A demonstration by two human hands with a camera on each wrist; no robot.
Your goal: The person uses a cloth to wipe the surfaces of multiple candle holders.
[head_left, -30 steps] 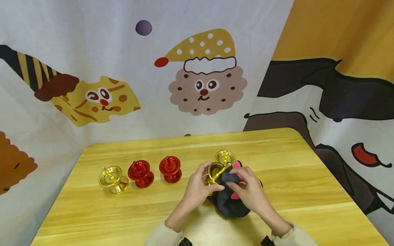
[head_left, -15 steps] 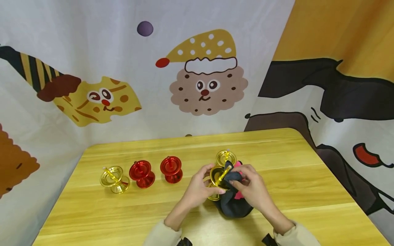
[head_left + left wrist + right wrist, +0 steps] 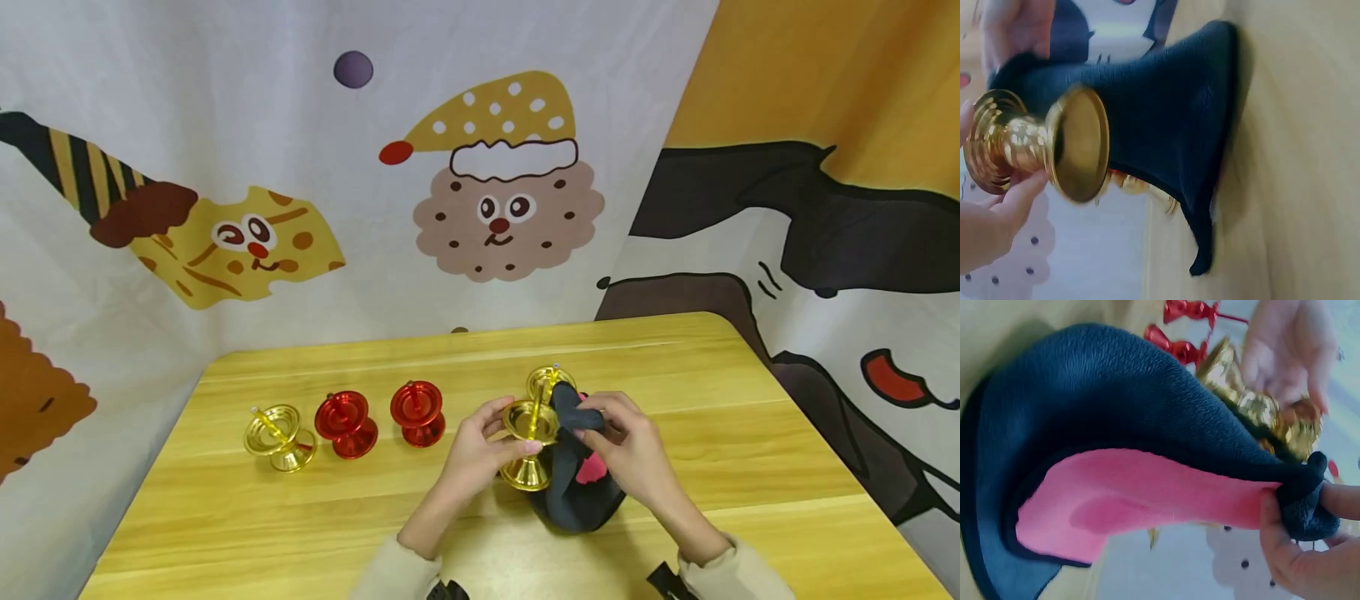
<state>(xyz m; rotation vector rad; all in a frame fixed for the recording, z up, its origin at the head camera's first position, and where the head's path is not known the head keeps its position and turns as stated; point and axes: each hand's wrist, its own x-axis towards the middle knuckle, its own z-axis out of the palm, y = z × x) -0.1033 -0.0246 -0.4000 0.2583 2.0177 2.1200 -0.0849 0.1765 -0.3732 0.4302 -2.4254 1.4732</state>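
Note:
My left hand (image 3: pixel 480 454) grips a gold candle holder (image 3: pixel 527 477) by its stem, thumb in front. The holder stands upright in the head view, a yellow stick rising from its bowl. Its flared base and ringed stem show in the left wrist view. With thumb and fingers, my right hand (image 3: pixel 630 446) pinches the narrow folded tip of a dark, soft felt piece (image 3: pixel 576 504), shaped like a cone. A pink panel (image 3: pixel 1141 500) runs up one side of this felt piece in the right wrist view. The felt spreads wide at the table and overlaps the holder's right edge.
Another gold candle holder (image 3: pixel 549 382) stands just behind my hands. To the left, a gold candle holder (image 3: pixel 279 439) and two red ones, a left one (image 3: pixel 352 433) and a right one (image 3: pixel 420 417), form a row on the wooden table (image 3: pixel 315 525). A printed curtain (image 3: pixel 315 150) hangs behind.
The gold candle holder in my left hand has turned from tilted to upright. My right hand has shifted slightly right with the felt tip, drawing it away from the bowl.

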